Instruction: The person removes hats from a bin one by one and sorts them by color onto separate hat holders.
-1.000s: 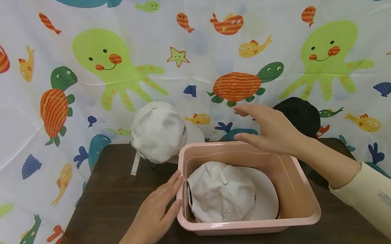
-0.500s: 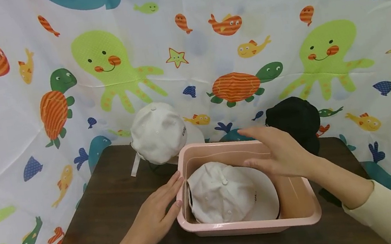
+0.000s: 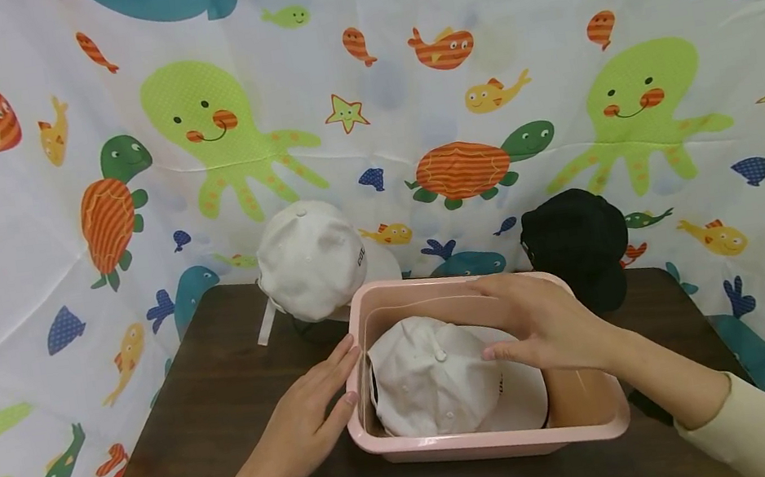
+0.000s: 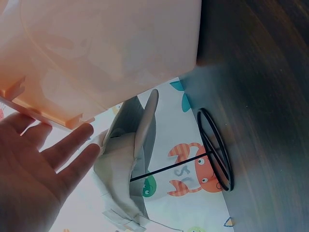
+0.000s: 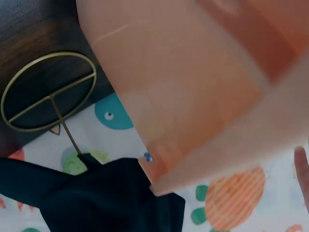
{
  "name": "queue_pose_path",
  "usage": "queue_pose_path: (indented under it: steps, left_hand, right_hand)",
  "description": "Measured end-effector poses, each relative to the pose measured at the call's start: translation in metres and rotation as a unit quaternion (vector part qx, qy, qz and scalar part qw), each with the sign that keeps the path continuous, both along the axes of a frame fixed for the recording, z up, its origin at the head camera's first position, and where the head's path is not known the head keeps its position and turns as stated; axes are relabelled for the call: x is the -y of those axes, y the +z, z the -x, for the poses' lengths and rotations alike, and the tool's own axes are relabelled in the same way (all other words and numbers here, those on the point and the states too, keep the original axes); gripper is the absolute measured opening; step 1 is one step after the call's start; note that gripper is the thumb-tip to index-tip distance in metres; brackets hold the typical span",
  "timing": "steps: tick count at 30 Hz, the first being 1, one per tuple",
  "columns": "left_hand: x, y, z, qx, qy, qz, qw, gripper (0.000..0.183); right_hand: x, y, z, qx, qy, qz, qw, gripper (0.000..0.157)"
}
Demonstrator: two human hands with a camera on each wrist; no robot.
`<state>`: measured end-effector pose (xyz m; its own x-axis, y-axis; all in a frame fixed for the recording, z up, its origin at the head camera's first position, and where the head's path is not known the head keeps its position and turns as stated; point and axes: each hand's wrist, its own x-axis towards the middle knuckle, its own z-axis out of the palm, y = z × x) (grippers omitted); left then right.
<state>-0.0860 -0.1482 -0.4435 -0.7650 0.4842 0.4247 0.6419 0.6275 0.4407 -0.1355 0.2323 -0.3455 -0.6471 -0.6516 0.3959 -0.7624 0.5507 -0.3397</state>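
Note:
A pink plastic bin (image 3: 472, 441) stands on the table with a white cap (image 3: 433, 379) inside, its brim toward the right. My left hand (image 3: 302, 419) touches the bin's left rim with extended fingers; the left wrist view shows its fingertips at the bin's edge. Over the right part of the bin, my right hand (image 3: 551, 320) reaches across with thumb and fingers spread and nothing between them. Its thumb covers part of the cap's front; whether it touches the cloth I cannot tell. Only one fingertip (image 5: 302, 169) shows in the right wrist view.
Behind the bin at left, another white cap (image 3: 312, 261) sits on a black wire stand (image 4: 215, 150). A black cap (image 3: 576, 242) is at back right on a brass-coloured stand (image 5: 53, 94). A sea-animal curtain (image 3: 391, 97) hangs behind the dark wooden table (image 3: 189, 432).
My right hand has come down and toward me, from above the bin's far right rim to over the cap's brim, uncovering the black cap. My left hand stays at the left rim.

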Motion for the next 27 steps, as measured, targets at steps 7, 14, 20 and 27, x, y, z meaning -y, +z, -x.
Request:
queue_pose_path:
  steps: [7, 14, 20, 27]
  left_hand:
    - [0.000, 0.000, 0.001, -0.003, -0.004, 0.004, 1.0000, 0.055]
    - [0.000, 0.000, 0.001, 0.000, -0.007, -0.002, 1.0000, 0.054]
    - [-0.001, 0.000, 0.000, 0.003, -0.005, -0.002, 1.0000, 0.054]
    - [-0.001, 0.000, 0.000, -0.002, -0.005, 0.001, 1.0000, 0.054]
  right_hand:
    - [0.004, -0.010, -0.005, 0.044, 0.025, 0.003, 0.999, 0.082]
    - [0.008, -0.020, -0.008, 0.057, 0.018, -0.009, 0.998, 0.079]
    - [0.009, -0.029, -0.012, 0.087, 0.002, -0.017, 0.996, 0.083]
    - [0.011, -0.032, -0.014, 0.129, -0.014, -0.024, 0.991, 0.081]
